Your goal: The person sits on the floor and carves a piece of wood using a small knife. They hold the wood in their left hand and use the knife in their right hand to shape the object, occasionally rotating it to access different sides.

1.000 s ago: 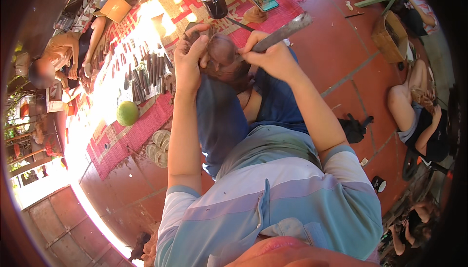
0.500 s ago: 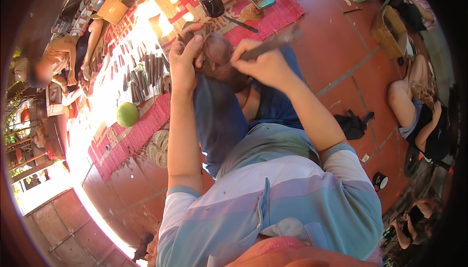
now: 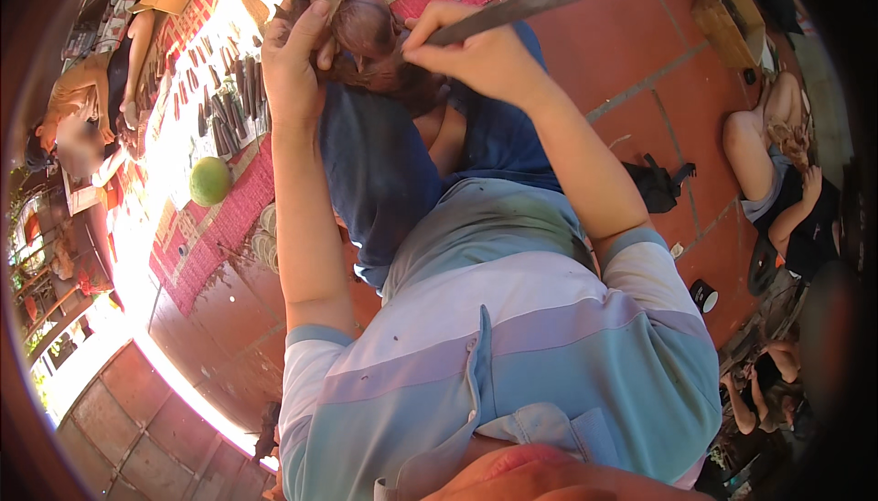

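In my lap lies a brown carved wooden figure [image 3: 366, 27] with a smooth rounded head. My left hand [image 3: 294, 51] is wrapped round its left side, thumb up along it. Gripped in my right hand [image 3: 489, 60] is a carving tool with a long, flat dark handle [image 3: 512, 12] that points up and to the right. Its working end is hidden by my fingers, close to the right side of the carved head. I cannot tell whether the tip touches the wood.
Several dark-handled carving tools [image 3: 233, 103] lie in rows on the sunlit mat at left, near a green round fruit [image 3: 210, 181]. A black bag [image 3: 657, 185] and a cardboard box [image 3: 729, 21] stand on the tiles at right. People sit on both sides [image 3: 794, 194].
The view has shifted, so the lap, hands and carving appear further up and left, and the phone has left the picture. The tool, blurred before, now shows sharper. Both grips stay the same.
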`<action>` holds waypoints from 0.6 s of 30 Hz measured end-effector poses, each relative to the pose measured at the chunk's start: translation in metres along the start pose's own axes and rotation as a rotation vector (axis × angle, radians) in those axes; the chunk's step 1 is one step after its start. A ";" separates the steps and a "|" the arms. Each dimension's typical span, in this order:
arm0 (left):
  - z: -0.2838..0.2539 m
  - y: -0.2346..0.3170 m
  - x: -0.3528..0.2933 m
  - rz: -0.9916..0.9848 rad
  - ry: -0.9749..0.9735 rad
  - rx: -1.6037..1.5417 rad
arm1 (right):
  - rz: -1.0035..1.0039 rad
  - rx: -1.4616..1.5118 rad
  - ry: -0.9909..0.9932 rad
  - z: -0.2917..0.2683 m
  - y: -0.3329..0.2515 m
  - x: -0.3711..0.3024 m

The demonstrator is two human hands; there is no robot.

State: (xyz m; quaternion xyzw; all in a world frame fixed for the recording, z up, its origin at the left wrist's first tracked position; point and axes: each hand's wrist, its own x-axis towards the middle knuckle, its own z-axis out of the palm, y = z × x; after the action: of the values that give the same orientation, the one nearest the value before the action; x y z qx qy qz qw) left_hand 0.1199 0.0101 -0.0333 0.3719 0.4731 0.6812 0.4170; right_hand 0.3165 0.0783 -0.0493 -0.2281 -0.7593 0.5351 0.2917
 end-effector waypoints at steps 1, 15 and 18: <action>0.000 0.001 0.000 -0.022 0.017 0.000 | 0.032 0.101 0.019 -0.002 0.007 0.003; -0.002 -0.002 0.001 -0.063 0.025 -0.005 | 0.194 0.468 0.011 -0.014 0.029 0.015; -0.002 -0.001 0.000 -0.071 0.022 0.004 | 0.045 0.215 -0.002 -0.006 0.019 0.014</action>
State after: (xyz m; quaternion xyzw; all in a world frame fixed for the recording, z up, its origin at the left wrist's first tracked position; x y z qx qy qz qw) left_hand 0.1183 0.0091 -0.0345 0.3483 0.4920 0.6690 0.4349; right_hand 0.3114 0.0975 -0.0628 -0.2118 -0.6926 0.6201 0.3016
